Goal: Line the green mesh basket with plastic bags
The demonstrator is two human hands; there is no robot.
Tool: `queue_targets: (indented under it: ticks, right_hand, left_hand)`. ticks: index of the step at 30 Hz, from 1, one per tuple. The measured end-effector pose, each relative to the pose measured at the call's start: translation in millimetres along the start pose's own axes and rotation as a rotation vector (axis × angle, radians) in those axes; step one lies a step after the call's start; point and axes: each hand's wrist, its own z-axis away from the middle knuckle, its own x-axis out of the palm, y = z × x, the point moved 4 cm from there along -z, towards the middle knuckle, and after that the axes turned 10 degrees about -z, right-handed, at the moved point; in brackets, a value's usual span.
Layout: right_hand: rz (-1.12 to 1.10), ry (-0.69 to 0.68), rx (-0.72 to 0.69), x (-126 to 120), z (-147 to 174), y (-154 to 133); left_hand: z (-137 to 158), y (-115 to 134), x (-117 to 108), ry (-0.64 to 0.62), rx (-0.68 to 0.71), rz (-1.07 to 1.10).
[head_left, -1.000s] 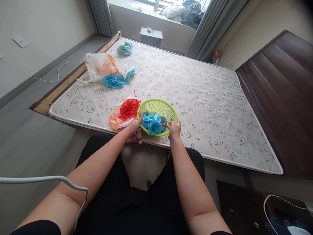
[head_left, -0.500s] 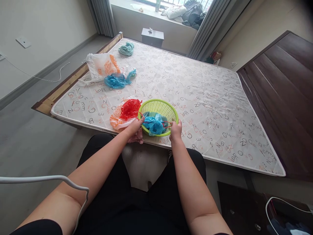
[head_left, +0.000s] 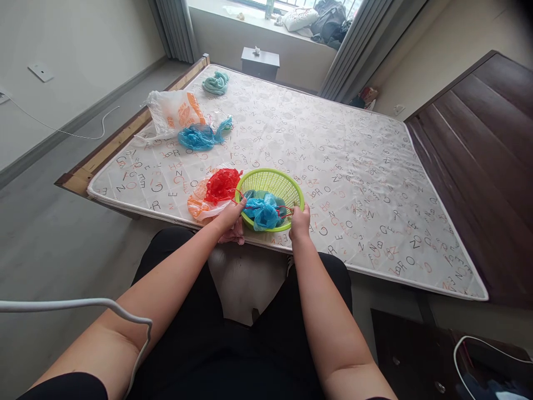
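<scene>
A lime-green plastic basket (head_left: 270,176) stands near the bed's front edge, with a bunched blue plastic bag (head_left: 265,212) inside. Thin red string (head_left: 283,208) runs across the bag toward both hands. At the basket's left rim, my left hand (head_left: 235,213) is closed on one end of the string. My right hand (head_left: 300,220) pinches the other end at the right rim. Fingertips on both sides are partly hidden. Beside my left hand lie a crumpled red plastic bag (head_left: 224,185) and a white-and-orange plastic bag (head_left: 197,206). A pink cloth (head_left: 234,233) hangs partly behind my left wrist.
The letter-printed mattress (head_left: 333,172) spreads ahead. Farther left on it are another blue plastic bag (head_left: 196,137), a clear-and-orange bag (head_left: 177,111) and a green cloth (head_left: 215,83). A dark headboard (head_left: 478,166) rises at right. A white cable (head_left: 83,304) crosses my left arm.
</scene>
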Motion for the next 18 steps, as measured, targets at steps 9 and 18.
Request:
queue_targets:
  ticks: [9, 18]
  right_hand:
    - [0.446, 0.094, -0.313, 7.4, 19.3, -49.3]
    - [0.807, -0.584, -0.220, 32.3, 37.5, -34.1]
  left_hand:
    - [-0.9, 1.4, -0.2, -0.008, 0.052, 0.034]
    - [27.7, 13.3, 10.1, -0.125, -0.013, 0.160]
